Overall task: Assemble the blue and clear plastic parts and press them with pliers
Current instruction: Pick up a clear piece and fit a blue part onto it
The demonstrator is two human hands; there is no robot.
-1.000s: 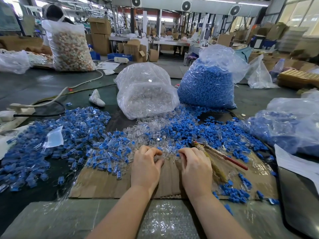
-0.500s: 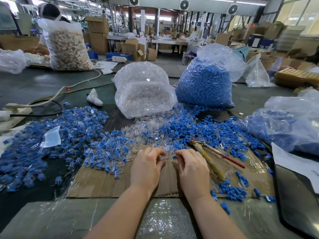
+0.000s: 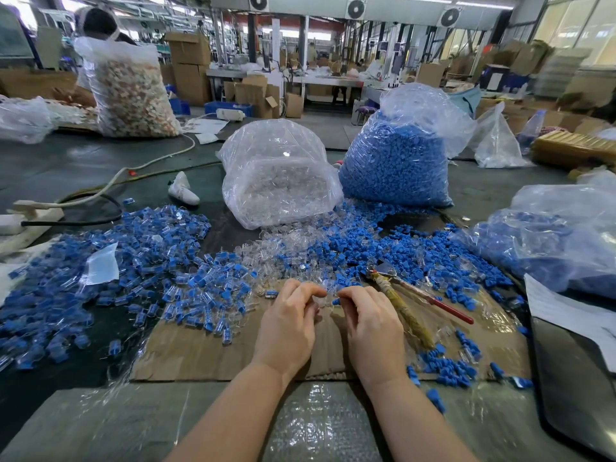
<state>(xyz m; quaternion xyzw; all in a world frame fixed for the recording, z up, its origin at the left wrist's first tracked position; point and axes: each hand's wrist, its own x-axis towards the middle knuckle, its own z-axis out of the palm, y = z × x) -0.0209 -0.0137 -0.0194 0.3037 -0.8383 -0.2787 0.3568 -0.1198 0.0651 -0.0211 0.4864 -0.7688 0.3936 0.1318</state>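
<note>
- Your left hand (image 3: 286, 331) sat low in the middle of the view, back of the hand up, wrist straight.
- Its fingers (image 3: 308, 288) were curled forward, tips bunched together in a pinch at the far end.
- Your right hand (image 3: 373, 328) sat just beside it, also back up, tilted a bit inward.
- Its fingers (image 3: 350, 293) were curled too, tips pointed toward the left hand's tips.
- The two sets of fingertips nearly met, small gap between them.
- What each pinch gripped was too small to tell.
- Both bare forearms came in from the bottom edge, angled toward each other.
- Thumbs were hidden under the hands.
</note>
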